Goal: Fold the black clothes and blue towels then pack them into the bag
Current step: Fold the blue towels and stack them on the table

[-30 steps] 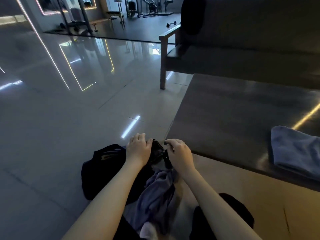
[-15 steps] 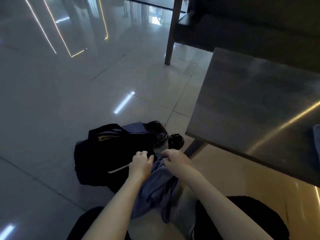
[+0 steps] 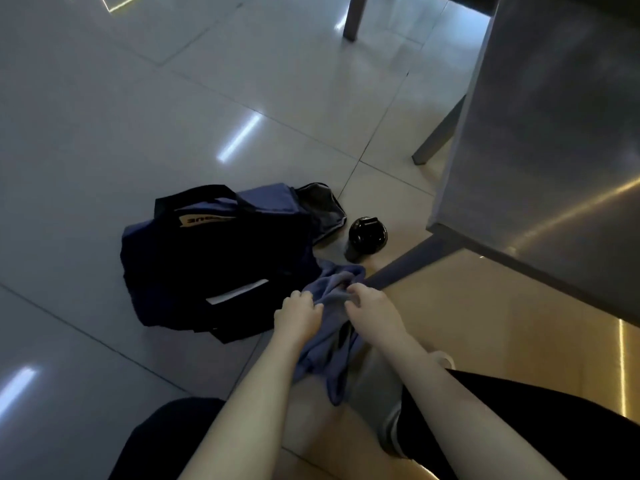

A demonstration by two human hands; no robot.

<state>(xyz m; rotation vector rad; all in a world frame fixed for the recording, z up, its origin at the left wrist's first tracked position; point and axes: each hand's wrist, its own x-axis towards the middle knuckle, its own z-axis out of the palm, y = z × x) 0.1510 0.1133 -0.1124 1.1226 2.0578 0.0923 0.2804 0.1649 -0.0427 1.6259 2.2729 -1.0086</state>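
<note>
1. The towel [image 3: 330, 327] hangs bunched between both hands, beside the bag [image 3: 221, 261] on the floor.
2. Left hand [image 3: 298, 317] and right hand [image 3: 372, 311] each grip its top edge, fingers curled.

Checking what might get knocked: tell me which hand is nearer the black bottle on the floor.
Right. The right hand grips the blue towel just this side of the black bottle; the left hand grips it further left, beside the bag.
</note>
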